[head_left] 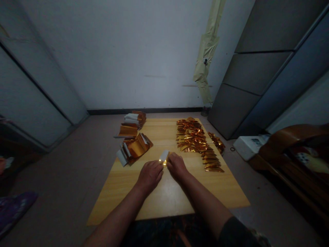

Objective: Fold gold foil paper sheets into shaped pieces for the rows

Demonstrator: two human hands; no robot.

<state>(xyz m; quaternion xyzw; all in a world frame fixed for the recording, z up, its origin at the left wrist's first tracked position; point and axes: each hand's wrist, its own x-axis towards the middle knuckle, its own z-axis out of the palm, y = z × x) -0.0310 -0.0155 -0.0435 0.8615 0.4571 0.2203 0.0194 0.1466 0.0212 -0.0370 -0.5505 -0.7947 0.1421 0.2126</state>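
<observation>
Both my hands meet over the middle of a light wooden table (169, 202), gripping one small sheet of gold foil paper (164, 162). The sheet is shiny gold with a pale whitish part at its far end. My left hand (151, 174) is closed on its left side, and my right hand (177, 165) is closed on its right side; the fingertips partly cover the paper. Left of them lies a loose stack of flat gold foil sheets (137, 147) with pale backs. To the right, folded gold foil pieces (190, 135) sit in overlapping rows.
More foil sheets (128, 130) lie at the table's far left corner. Other folded pieces (217, 142) are beyond its right edge. A grey refrigerator (244, 75), a white box (248, 147) and a wooden seat (290, 164) stand at right. A white wall (141, 58) rises behind.
</observation>
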